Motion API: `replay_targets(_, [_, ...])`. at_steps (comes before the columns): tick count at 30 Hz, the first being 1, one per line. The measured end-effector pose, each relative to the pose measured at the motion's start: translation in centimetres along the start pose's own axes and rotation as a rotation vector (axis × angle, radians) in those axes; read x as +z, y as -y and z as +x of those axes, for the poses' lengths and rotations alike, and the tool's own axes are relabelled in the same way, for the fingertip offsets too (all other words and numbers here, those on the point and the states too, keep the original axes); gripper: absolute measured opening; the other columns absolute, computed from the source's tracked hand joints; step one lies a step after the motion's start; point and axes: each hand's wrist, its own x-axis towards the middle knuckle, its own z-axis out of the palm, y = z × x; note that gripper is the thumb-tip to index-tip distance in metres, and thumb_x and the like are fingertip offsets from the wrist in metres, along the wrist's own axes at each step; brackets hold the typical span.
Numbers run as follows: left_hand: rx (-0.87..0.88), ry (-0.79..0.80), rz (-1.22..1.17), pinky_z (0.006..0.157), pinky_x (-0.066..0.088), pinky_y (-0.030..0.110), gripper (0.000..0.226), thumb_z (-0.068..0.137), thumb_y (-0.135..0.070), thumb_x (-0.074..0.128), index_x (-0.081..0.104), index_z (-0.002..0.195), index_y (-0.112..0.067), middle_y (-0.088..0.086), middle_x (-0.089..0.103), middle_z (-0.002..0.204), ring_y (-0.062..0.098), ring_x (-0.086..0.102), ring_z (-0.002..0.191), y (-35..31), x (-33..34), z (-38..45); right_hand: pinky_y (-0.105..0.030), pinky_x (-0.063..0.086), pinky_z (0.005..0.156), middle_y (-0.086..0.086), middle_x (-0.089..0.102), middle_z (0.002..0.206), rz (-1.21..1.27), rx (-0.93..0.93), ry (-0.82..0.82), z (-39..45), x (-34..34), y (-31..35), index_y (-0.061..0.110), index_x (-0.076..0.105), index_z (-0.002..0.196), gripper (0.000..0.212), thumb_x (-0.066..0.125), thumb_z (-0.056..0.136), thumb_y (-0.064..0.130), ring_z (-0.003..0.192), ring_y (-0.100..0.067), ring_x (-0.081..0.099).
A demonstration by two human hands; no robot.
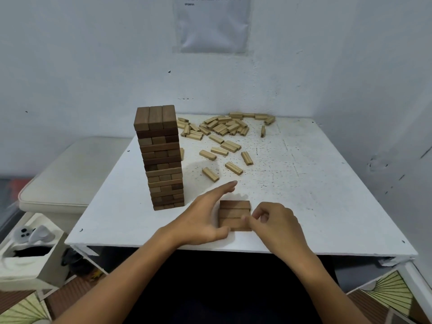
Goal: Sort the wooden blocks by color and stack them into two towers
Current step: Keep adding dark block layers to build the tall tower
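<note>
A tall tower of dark brown blocks (161, 157) stands on the left half of the white table (315, 195). Near the front edge lies a flat row of three dark brown blocks (235, 212), side by side. My left hand (205, 218) lies at the row's left side, fingers straight and stretched past it, thumb against the nearest block. My right hand (273, 220) has curled fingers, and its fingertips pinch the right end of the nearest block. Several light wooden blocks (222, 129) lie scattered at the back of the table.
White walls close in the table at the back and right. A cushioned white stool (70, 181) stands to the left. Below it sits a white box with a game controller (30, 235). A sheet of paper (212, 24) hangs on the back wall.
</note>
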Motion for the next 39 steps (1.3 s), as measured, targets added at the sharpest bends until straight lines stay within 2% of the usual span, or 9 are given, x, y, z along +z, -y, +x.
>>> replay_targets(4, [-0.028, -0.229, -0.170, 0.109, 0.033, 0.019, 0.062, 0.082, -0.035, 0.063, 0.039, 0.139, -0.038, -0.012, 0.055, 0.135, -0.006, 0.044, 0.128, 0.0, 1.3, 0.0, -0.014, 0.040, 0.059, 0.003, 0.061, 0.070, 0.342, -0.077, -0.136, 0.8, 0.7, -0.4, 0.021, 0.065, 0.073, 0.014, 0.068, 0.086, 0.017, 0.065, -0.004, 0.052])
replay_targets(8, [-0.116, -0.411, -0.418, 0.109, 0.039, 0.031, 0.042, 0.087, -0.036, 0.055, 0.049, 0.128, -0.034, -0.010, 0.059, 0.127, -0.004, 0.050, 0.123, -0.7, 2.8, 0.5, -0.004, 0.041, 0.077, 0.007, 0.065, 0.101, 0.518, -0.113, -0.193, 1.3, 2.1, -0.2, 0.028, 0.065, 0.092, 0.017, 0.065, 0.090, 0.011, 0.092, 0.006, 0.057])
replay_targets(12, [-0.173, -0.465, -0.555, 0.103, 0.034, 0.019, 0.031, 0.101, -0.033, 0.045, 0.046, 0.132, -0.035, -0.008, 0.052, 0.136, -0.007, 0.043, 0.126, -1.8, 3.9, 0.8, -0.007, 0.036, 0.094, 0.013, 0.058, 0.128, 0.659, -0.080, -0.126, 1.2, 3.3, 0.4, 0.025, 0.061, 0.123, 0.026, 0.053, 0.098, 0.024, 0.117, 0.007, 0.049])
replay_targets(15, [-0.182, -0.460, -0.674, 0.104, 0.024, 0.014, 0.044, 0.088, -0.061, 0.035, 0.041, 0.130, -0.047, -0.012, 0.044, 0.144, -0.012, 0.034, 0.129, -2.3, 4.7, 1.0, -0.007, 0.029, 0.101, 0.019, 0.048, 0.139, 0.779, -0.073, -0.097, 0.9, 3.8, 0.9, 0.031, 0.051, 0.136, 0.040, 0.040, 0.100, 0.045, 0.124, 0.014, 0.040])
replay_targets(18, [-0.183, -0.513, -0.761, 0.110, 0.019, 0.017, 0.053, 0.084, -0.066, 0.026, 0.036, 0.133, -0.048, -0.013, 0.038, 0.149, -0.009, 0.029, 0.136, -2.5, 5.3, 1.1, -0.018, 0.022, 0.113, 0.032, 0.039, 0.139, 0.907, -0.078, -0.055, 0.7, 4.1, 1.2, 0.047, 0.041, 0.135, 0.054, 0.028, 0.089, 0.072, 0.128, 0.022, 0.030])
replay_targets(22, [-0.177, -0.546, -0.828, 0.114, 0.016, 0.018, 0.063, 0.086, -0.059, 0.019, 0.032, 0.142, -0.035, -0.009, 0.035, 0.152, -0.004, 0.026, 0.139, -2.5, 5.5, 1.2, -0.029, 0.017, 0.121, 0.032, 0.036, 0.141, 0.998, -0.054, -0.044, 0.8, 4.1, 1.4, 0.059, 0.041, 0.124, 0.048, 0.024, 0.082, 0.075, 0.140, 0.006, 0.026])
replay_targets(34, [-0.203, -0.484, -0.727, 0.101, 0.024, 0.010, 0.052, 0.092, -0.056, 0.025, 0.043, 0.135, -0.033, -0.012, 0.043, 0.144, -0.005, 0.034, 0.133, -2.4, 5.2, 1.2, -0.018, 0.021, 0.112, 0.040, 0.039, 0.134, 0.938, -0.127, 0.000, 0.9, 4.3, 0.7, 0.057, 0.042, 0.124, 0.048, 0.031, 0.081, 0.076, 0.127, 0.023, 0.029])
replay_targets(36, [-0.209, -0.436, -0.609, 0.100, 0.030, 0.009, 0.029, 0.101, -0.042, 0.038, 0.045, 0.128, -0.034, -0.013, 0.047, 0.137, -0.005, 0.040, 0.127, -2.5, 4.8, 1.1, -0.018, 0.027, 0.111, 0.034, 0.043, 0.134, 0.913, -0.145, -0.012, 1.0, 4.1, 0.6, 0.051, 0.045, 0.123, 0.040, 0.038, 0.087, 0.065, 0.126, 0.020, 0.035])
replay_targets(39, [-0.121, -0.423, -0.382, 0.091, 0.032, 0.000, 0.038, 0.089, -0.033, 0.062, 0.052, 0.125, -0.031, -0.016, 0.055, 0.127, -0.014, 0.047, 0.115, -1.9, 3.9, 0.4, -0.022, 0.033, 0.112, 0.014, 0.051, 0.137, 0.824, -0.160, -0.031, 1.5, 3.4, 0.1, 0.034, 0.055, 0.122, 0.026, 0.055, 0.097, 0.029, 0.130, 0.003, 0.042])
